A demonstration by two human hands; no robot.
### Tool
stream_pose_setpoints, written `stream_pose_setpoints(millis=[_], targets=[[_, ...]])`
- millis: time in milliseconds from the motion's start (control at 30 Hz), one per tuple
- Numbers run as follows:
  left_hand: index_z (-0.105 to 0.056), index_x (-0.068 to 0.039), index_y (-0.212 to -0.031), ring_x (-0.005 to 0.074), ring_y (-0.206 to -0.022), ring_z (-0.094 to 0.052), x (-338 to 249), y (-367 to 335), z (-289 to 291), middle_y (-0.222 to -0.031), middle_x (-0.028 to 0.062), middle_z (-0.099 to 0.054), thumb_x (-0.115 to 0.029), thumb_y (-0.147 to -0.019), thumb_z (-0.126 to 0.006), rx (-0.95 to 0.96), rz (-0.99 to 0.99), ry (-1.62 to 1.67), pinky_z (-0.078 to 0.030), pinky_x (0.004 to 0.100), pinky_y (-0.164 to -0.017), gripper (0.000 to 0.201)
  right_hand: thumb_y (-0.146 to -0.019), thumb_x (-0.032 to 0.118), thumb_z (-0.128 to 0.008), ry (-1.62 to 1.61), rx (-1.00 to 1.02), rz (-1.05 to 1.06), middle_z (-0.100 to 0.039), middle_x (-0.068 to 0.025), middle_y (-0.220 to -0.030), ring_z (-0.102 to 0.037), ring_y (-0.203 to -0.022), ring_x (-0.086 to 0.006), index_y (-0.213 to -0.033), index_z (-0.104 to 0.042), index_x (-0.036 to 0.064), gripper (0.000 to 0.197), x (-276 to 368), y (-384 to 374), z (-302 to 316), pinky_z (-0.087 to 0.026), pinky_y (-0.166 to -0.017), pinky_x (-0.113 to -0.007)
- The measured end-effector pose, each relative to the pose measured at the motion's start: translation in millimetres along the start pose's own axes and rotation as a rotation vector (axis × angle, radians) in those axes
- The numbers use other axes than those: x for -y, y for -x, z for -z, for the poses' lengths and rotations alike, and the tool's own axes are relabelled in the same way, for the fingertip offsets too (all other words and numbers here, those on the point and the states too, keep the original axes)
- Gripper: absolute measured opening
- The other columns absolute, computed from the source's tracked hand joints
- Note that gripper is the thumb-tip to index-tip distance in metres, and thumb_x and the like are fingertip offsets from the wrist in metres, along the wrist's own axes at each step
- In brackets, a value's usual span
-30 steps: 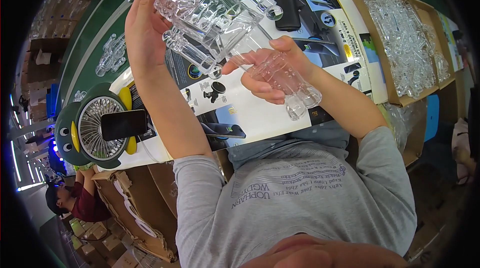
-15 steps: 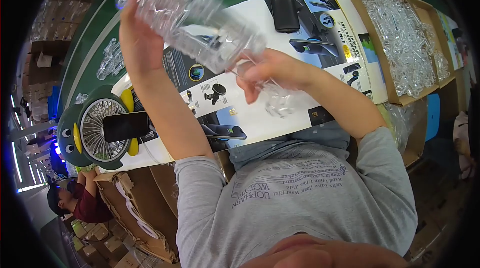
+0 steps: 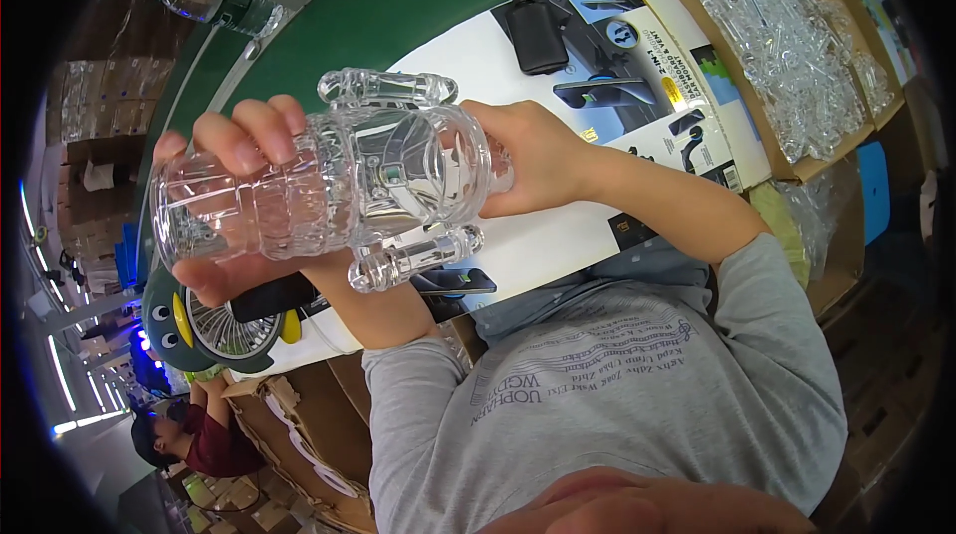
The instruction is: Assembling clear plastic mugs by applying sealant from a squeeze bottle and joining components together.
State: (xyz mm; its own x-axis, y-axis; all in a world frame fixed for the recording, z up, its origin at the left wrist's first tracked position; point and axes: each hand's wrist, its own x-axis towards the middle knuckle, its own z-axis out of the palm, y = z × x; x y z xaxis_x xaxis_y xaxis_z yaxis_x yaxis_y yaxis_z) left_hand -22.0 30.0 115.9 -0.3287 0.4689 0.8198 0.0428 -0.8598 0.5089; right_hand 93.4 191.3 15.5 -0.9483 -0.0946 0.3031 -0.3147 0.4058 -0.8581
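Note:
A large clear, ribbed, rocket-like vessel (image 3: 398, 161) lies tilted sideways in the air above the table, with short clear tubes sticking out along its sides. My left hand (image 3: 244, 141) wraps round its narrower ribbed end, fingers over the top and thumb beneath. At the wider rim, my right hand (image 3: 533, 158) grips from the right. Its fingertips are partly hidden behind the clear wall, so I cannot tell whether they also hold a separate small piece. One side tube (image 3: 393, 86) shows on the far side and another tube (image 3: 418, 255) on the near side.
To the right, a cardboard box (image 3: 797, 171) holds many clear parts. A black nozzle bottle (image 3: 538, 34) stands on the printed sheet (image 3: 468, 56). Near left are a penguin-shaped fan (image 3: 189, 320) and a dark phone (image 3: 271, 297). A water bottle (image 3: 219, 6) is far left; a person (image 3: 204, 429) sits beyond.
The vessel has swung from a steep tilt to nearly level and come closer. My left hand has moved down and nearer; my right hand has moved up to the rim.

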Motion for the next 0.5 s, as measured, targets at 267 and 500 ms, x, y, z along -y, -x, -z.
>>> stream_pose_setpoints(millis=[267, 500], targets=[[-0.034, 0.0, -0.125, 0.0312, -0.09, -0.051, 10.9, -0.5, 10.9, -0.099, 0.0189, -0.053, -0.053, -0.077, -0.055, 0.003, -0.019, 0.087, -0.034, 0.0458, -0.088, 0.075, -0.058, 0.027, -0.078, 0.053, -0.095, -0.05, -0.062, -0.0076, -0.081, -0.062, -0.068, -0.024, -0.103, -0.052, 0.0069, 0.056, -1.2, -1.4, -4.0, -0.048, -0.062, -0.03], [-0.035, 0.0, -0.125, 0.0357, -0.11, -0.049, 4.6, -6.8, 6.3, -0.114, 0.0228, -0.05, -0.05, -0.072, -0.065, -0.344, 0.006, -0.686, -0.043, 0.0446, -0.09, 0.078, -0.06, 0.023, -0.076, 0.547, -0.642, 0.255, -0.056, -0.0121, -0.093, -0.056, -0.081, -0.03, -0.102, -0.054, 0.0041, 0.051, -8.0, -13.7, 37.6, -0.047, -0.069, -0.035]])
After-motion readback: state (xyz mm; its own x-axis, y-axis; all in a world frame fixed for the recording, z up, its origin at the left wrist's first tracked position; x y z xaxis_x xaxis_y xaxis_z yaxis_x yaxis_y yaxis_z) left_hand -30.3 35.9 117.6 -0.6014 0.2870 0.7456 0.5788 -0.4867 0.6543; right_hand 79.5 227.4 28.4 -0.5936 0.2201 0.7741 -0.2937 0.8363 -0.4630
